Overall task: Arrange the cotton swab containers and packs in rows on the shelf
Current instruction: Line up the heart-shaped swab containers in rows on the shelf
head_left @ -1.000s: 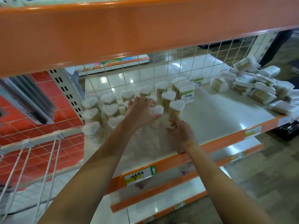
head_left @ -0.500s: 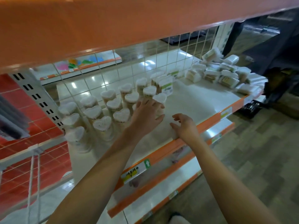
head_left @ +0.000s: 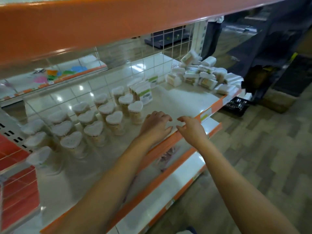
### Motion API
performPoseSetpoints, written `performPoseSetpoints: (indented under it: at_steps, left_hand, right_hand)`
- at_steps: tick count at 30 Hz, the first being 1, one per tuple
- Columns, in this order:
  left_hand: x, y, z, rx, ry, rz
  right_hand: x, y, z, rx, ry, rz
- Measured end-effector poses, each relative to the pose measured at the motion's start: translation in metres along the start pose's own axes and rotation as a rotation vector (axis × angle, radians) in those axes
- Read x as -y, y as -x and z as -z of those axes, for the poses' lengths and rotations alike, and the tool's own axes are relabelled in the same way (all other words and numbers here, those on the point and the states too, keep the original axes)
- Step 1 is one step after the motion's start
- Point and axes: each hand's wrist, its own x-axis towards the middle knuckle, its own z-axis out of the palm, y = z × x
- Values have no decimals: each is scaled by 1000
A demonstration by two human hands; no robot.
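Heart-lidded cotton swab containers stand upright in rows on the left half of the cream shelf — roughly three rows running from the front left toward the wire grid back panel. The container at the near right end of the rows stands just left of the left hand, close to its knuckles; contact cannot be confirmed. Behind the rows, a few taller rectangular swab boxes with green labels stand against the grid.

Left hand: palm down on the shelf near its orange front edge, fingers loosely curled, holding nothing. Right hand: hovers just beside it over the same edge, fingers slightly bent and spread, also empty. Fingertips of the two hands nearly meet.

Far right end of the shelf — a loose heap of clear swab packs, tilted and overlapping, well apart from both hands. Bare shelf surface lies between the heap and the rows.

A yellow price label sits on the front edge, right of the right hand. A lower shelf shows beneath.
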Motion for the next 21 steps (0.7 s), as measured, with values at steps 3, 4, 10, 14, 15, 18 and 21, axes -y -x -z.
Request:
performPoseSetpoints:
  at_steps: [3,4,10,14,15,18,21]
  left_hand:
    - [-20,-19,-5,-18,-4,6]
    - [-27,-25,-6,-27,-5,9]
    - [-64,-66,-23,-63,-8,12]
    - [-88,-88,-36,-74,2,13]
    - [-93,-92,-40,-74,2,8]
    - [-106,-103,-51,-72,14,1]
    - [-114,-116,-58,-45,29,-14]
  right_hand:
    - [-21,-8,18,-26,-15,-17]
    - [-28,-11,24,-31,-16,-17]
    - [-75,-24,56,-83,-28,18]
    - [-106,-33,70,-93,-16,34]
    - [-113,-35,72,-97,-16,36]
    - [-129,-40,77,-104,-14,26]
    - [-141,-45,78,-94,-21,-7]
